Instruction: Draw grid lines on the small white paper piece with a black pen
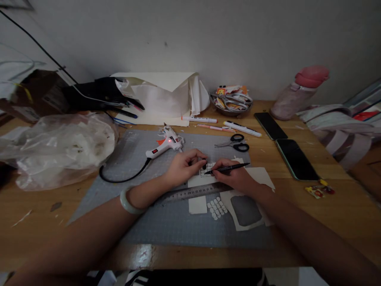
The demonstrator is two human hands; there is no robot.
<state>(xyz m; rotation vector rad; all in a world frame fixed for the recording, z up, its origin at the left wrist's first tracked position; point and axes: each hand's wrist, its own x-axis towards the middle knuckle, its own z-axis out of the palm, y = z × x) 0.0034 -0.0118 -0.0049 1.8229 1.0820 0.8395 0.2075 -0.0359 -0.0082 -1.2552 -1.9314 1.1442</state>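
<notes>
My right hand [233, 174] is closed around a black pen [230, 168], its tip down on a white paper [195, 180] with a drawn grid of small rounded shapes. Just left of the tip, my left hand [189, 167] pinches a small black piece that looks like a pen cap [204, 165]. A steel ruler [190, 192] lies across the mat below both hands. Nearer me are a cut-out patch of white rounded pieces [217, 208], a small blank paper [197, 205] and a paper frame with a hole [241, 227], partly under my right forearm.
On the grey cutting mat [143, 226] rest a corded white glue gun [165, 145] with a red light and black-handled scissors [238, 143]. Markers [242, 128], a bowl of wrapped items [230, 103], two phones [297, 159], a pink-lidded bottle [297, 93] and a plastic bag [65, 151] surround it.
</notes>
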